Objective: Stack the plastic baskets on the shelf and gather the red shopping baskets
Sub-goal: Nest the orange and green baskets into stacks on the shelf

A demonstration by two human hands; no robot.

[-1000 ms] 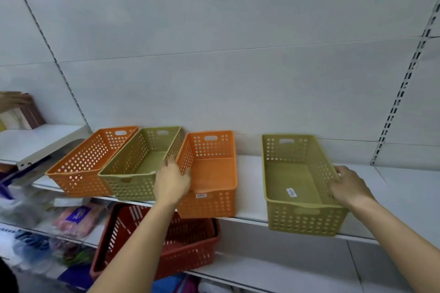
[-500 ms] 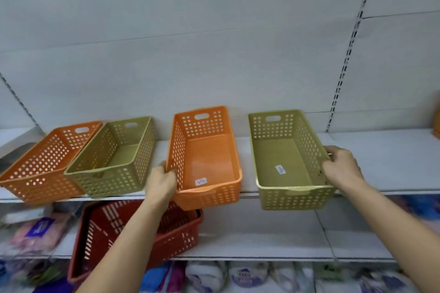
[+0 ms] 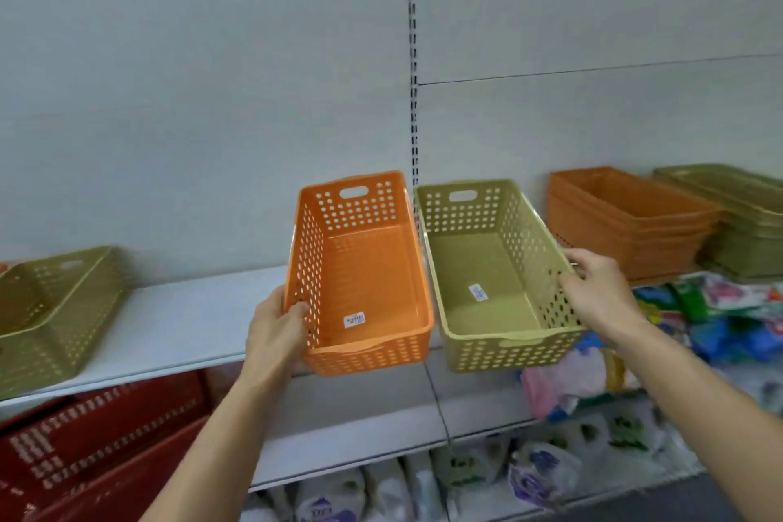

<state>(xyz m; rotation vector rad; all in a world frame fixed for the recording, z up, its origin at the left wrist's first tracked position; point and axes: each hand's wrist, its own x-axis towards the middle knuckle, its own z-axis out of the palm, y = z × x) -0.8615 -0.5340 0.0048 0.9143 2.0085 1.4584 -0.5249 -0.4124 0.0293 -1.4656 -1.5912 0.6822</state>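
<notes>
Since the earlier frame, the left hand (image 3: 277, 335), gripping the orange basket (image 3: 360, 271), and the right hand (image 3: 601, 292), gripping the green basket (image 3: 495, 271), had carried both rightward off the shelf (image 3: 182, 322), toward the stacked orange baskets (image 3: 627, 220).

Both hands have lifted the orange basket (image 3: 360, 280) and green basket (image 3: 495, 275) off the shelf (image 3: 182, 318).

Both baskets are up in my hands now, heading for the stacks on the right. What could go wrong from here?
1. Each hand holds only one side wall: left hand on the orange basket, right hand on the green basket, so either could tip or slip.
2. The baskets almost touch; they may knock together.
3. The stacks, orange stack and green stack, sit close together, leaving little room to nest.
</notes>
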